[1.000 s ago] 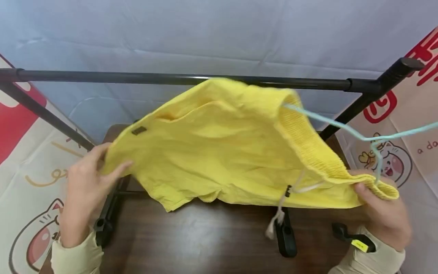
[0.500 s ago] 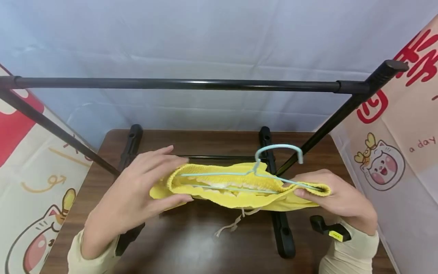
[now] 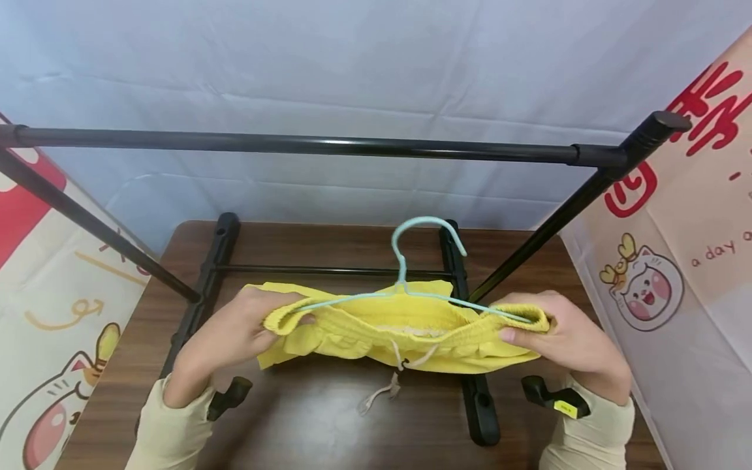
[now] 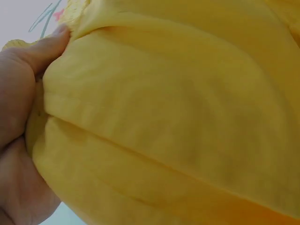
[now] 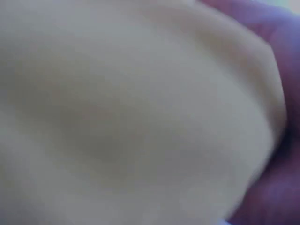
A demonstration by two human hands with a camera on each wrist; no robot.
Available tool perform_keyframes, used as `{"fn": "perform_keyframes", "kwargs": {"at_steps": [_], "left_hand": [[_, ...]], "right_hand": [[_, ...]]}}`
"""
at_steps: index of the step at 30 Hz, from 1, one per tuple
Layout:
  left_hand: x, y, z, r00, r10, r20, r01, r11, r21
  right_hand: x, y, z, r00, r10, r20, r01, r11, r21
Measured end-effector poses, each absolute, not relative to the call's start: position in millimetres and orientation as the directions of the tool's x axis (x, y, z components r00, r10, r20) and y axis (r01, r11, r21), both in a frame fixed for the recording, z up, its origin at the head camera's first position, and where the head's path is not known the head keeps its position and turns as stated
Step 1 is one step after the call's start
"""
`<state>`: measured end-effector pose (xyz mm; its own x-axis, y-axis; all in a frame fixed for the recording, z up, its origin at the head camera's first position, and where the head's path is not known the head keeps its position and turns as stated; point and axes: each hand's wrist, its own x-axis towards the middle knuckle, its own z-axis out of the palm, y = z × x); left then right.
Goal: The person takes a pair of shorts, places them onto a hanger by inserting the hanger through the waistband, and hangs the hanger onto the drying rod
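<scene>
Yellow shorts [image 3: 352, 333] with an elastic waistband and a pale drawstring [image 3: 382, 391] are held stretched out in front of the rack. Inside the waistband lies a light blue hanger [image 3: 402, 261], its hook standing up above the cloth and apart from the rail. My left hand [image 3: 243, 326] grips the left end of the waistband; in the left wrist view its thumb [image 4: 49, 49] lies on the yellow cloth. At the other end, my right hand [image 3: 570, 333] pinches the waistband. Pale blurred cloth [image 5: 140, 117] fills most of the right wrist view.
Behind the shorts stands a black clothes rack, its top rail [image 3: 294, 143] running across the head view. Its feet [image 3: 482, 411] rest on a brown wooden table [image 3: 329, 418]. A pale curtain [image 3: 329, 65] hangs at the back, with printed cloths at both sides.
The shorts have swung from a tilted spread to level, waistband up, with the hanger upright. My left hand left the lower cloth, came in open, and now grips the waistband's left end.
</scene>
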<state>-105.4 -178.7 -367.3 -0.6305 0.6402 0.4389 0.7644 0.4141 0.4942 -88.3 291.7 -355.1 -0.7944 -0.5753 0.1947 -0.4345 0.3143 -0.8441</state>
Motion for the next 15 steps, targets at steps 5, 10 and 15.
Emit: {"fn": "perform_keyframes", "kwargs": {"at_steps": [5, 10, 15], "left_hand": [[-101, -203, -359, -0.613, 0.527, 0.588, 0.790, 0.414, 0.452], [-94, -225, -351, -0.558, 0.258, 0.789, 0.799, 0.425, 0.426], [-92, -236, -339, -0.527, -0.296, 0.796, 0.805, 0.124, 0.580]], "right_hand": [[-96, 293, -380, -0.791, -0.402, 0.461, -0.500, -0.009, -0.866], [-99, 292, -395, -0.836, -0.361, 0.413, -0.493, 0.166, -0.854], [-98, 285, -408, -0.931, -0.322, 0.171, -0.305, 0.431, -0.849]]}}
